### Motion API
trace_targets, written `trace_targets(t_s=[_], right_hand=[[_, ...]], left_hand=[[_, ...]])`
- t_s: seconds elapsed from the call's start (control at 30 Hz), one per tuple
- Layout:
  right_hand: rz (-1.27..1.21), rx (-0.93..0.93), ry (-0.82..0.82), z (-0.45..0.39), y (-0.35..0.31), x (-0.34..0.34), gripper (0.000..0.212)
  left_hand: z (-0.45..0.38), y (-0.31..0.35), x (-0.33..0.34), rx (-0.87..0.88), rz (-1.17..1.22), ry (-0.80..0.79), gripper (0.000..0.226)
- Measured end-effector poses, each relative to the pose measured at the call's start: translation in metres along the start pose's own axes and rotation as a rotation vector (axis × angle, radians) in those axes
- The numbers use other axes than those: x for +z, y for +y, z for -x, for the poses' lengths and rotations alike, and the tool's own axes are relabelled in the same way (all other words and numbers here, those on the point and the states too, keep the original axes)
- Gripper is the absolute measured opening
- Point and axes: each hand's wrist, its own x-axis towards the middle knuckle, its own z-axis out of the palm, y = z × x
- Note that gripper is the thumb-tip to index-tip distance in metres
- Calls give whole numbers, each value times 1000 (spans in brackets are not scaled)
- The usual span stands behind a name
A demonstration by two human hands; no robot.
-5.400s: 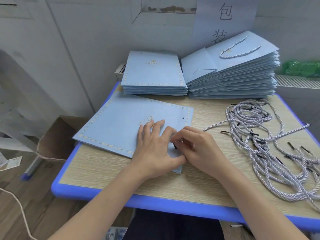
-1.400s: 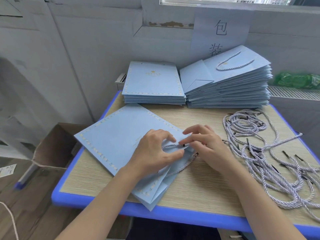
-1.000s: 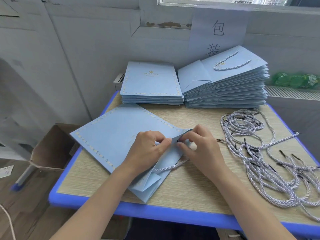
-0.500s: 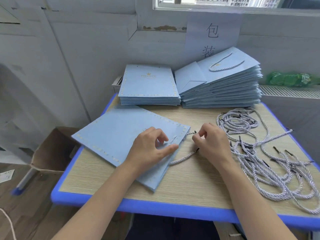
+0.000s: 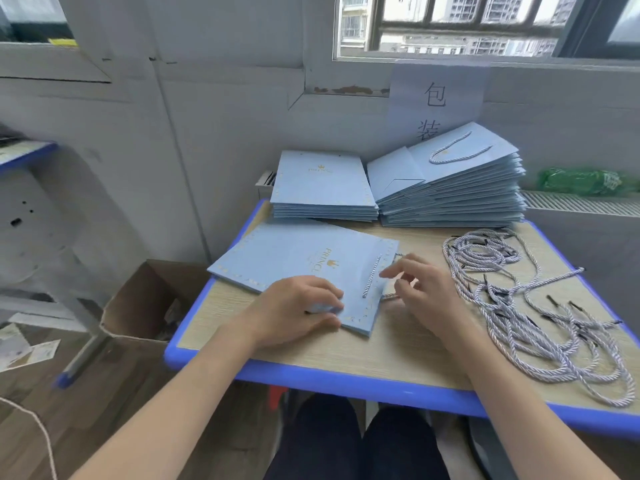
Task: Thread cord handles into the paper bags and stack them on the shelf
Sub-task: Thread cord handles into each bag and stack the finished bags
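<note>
Since a moment ago the cord handle (image 5: 371,276) lies flat across the paper bag (image 5: 301,261), pulled snug. Near me, my left hand (image 5: 298,306) pinches the bag's near edge; my right hand (image 5: 424,292) hovers loose beside it, holding nothing. Left to do: stacking it on the far finished pile (image 5: 450,192), then the unthreaded pile (image 5: 322,188) and loose cords (image 5: 540,306).

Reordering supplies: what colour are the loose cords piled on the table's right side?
The loose cords are twisted lilac-and-white with black tips, clearest in the head view.
</note>
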Motion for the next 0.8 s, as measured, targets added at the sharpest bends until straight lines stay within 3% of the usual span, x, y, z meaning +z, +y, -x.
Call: trace_targets(t_s=[0.13,0.23,0.3,0.43,0.5,0.57,0.67,0.8], right_hand=[[8,-30,-326,14,-13,-5,34],[186,-130,-458,16,-9,-5,47],[283,-201,-466,15,-6,-4,44],[475,-462,-309,16,-7,-2,38],[496,-603,-201,17,-6,0,25],[439,-569,-86,11,-8,-3,20],[245,-439,76,-10,-23,-18,17],[-69,-227,229,-45,-56,-47,22]], left_hand=[[-7,8,1,51,-175,387,27],[-16,14,-3,56,-134,356,27],[-18,17,-4,51,-97,283,28],[-16,18,-3,51,-23,214,41],[-14,20,-2,84,-46,257,47],[-13,26,-2,111,-144,463,45],[-15,37,-13,122,-211,808,24],[-31,43,-29,176,-217,775,17]])
